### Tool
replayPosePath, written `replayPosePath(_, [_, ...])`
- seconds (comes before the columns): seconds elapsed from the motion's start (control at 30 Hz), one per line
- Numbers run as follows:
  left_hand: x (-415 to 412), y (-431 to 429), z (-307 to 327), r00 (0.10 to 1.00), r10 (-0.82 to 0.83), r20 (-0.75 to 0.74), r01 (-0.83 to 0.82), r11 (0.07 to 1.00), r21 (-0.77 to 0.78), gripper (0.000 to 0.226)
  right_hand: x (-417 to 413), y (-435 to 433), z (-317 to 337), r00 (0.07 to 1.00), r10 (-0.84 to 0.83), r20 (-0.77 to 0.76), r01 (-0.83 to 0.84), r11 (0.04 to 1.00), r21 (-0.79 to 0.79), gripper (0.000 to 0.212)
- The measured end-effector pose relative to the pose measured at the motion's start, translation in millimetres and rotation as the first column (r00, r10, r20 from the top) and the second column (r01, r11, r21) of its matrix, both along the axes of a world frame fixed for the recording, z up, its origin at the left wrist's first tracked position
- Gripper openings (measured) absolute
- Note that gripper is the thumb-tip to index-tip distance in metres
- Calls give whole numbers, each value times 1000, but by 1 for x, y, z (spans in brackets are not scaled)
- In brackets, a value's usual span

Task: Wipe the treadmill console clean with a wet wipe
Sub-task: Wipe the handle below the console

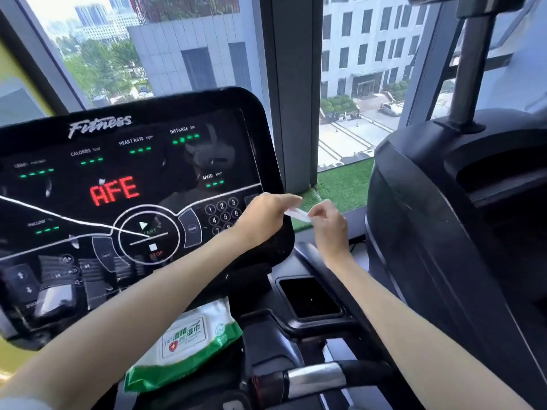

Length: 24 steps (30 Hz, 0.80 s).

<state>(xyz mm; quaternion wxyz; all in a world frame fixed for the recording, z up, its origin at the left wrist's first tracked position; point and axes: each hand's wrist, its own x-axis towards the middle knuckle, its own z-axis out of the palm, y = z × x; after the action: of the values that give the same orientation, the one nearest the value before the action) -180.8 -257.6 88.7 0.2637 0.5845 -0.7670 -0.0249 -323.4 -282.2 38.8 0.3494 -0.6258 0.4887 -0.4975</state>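
Note:
The black treadmill console [124, 184] fills the left half of the view, with red letters and green lights lit. At its right edge, beside the number keypad [222, 214], a small white wet wipe [297, 215] is stretched between my hands. My left hand [263, 217] pinches one end and my right hand [328, 224] pinches the other. A green and white pack of wet wipes [189, 341] lies below the console, under my left forearm.
A second dark machine [444, 232] stands close on the right. A recessed tray [310, 297] and a silver handlebar grip [316, 377] sit below my arms. Windows and a dark pillar [291, 90] rise behind the console.

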Motion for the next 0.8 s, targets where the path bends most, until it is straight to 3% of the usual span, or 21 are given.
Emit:
replayPosePath(0.07, [-3, -6, 22, 922, 95, -375, -63, 993, 95, 38, -2, -2, 24, 937, 145, 317, -172, 983, 58, 14])
replayPosePath(0.13, [-5, -6, 39, 805, 161, -571, -2, 963, 269, 35, -5, -10, 43, 867, 247, 432, -311, 947, 83, 24])
replayPosePath(0.2, [-3, -2, 51, 713, 195, -673, 57, 941, 333, 33, -9, -19, 57, 857, 373, 357, -441, 888, 133, 33])
replayPosePath(0.27, [1, -1, 60, 594, 224, -773, 91, 936, 341, 30, -12, -24, 67, 844, 484, 230, -526, 831, 182, 27])
replayPosePath(0.3, [1, -1, 63, 465, 248, -850, 137, 928, 346, 26, -13, -25, 71, 842, 506, 188, -536, 823, 188, 21])
replayPosePath(0.33, [1, -1, 66, 269, 279, -922, 187, 924, 334, 22, -12, -26, 73, 850, 500, 165, -524, 832, 181, 17])
replayPosePath(0.37, [0, -1, 67, 62, 306, -950, 224, 923, 312, 22, -11, -28, 75, 861, 478, 175, -505, 845, 175, 16])
replayPosePath(0.4, [1, -3, 64, -66, 317, -946, 222, 929, 296, 30, -9, -30, 76, 868, 451, 209, -487, 856, 176, 17])
replayPosePath(0.43, [1, -3, 62, -94, 316, -944, 203, 934, 293, 36, -8, -32, 78, 863, 427, 270, -481, 857, 183, 18])
replayPosePath(0.53, [-8, 0, 49, 132, 308, -942, 143, 935, 325, 33, 1, -31, 81, 813, 407, 417, -517, 833, 195, 15])
replayPosePath(0.6, [-14, 1, 46, 129, 326, -936, 74, 939, 337, 20, 7, -29, 80, 792, 410, 452, -534, 824, 189, 16])
replayPosePath(0.67, [-15, -3, 49, 94, 354, -931, -102, 933, 344, 6, 12, -29, 79, 799, 378, 467, -512, 836, 199, 14])
replayPosePath(0.73, [-9, -10, 58, 127, 378, -917, -351, 882, 315, 5, 15, -30, 71, 868, 353, 349, -432, 884, 178, 18])
replayPosePath(0.8, [0, -16, 77, 309, 334, -891, -570, 815, 107, 8, 15, -32, 59, 945, 321, 61, -325, 944, 57, 23])
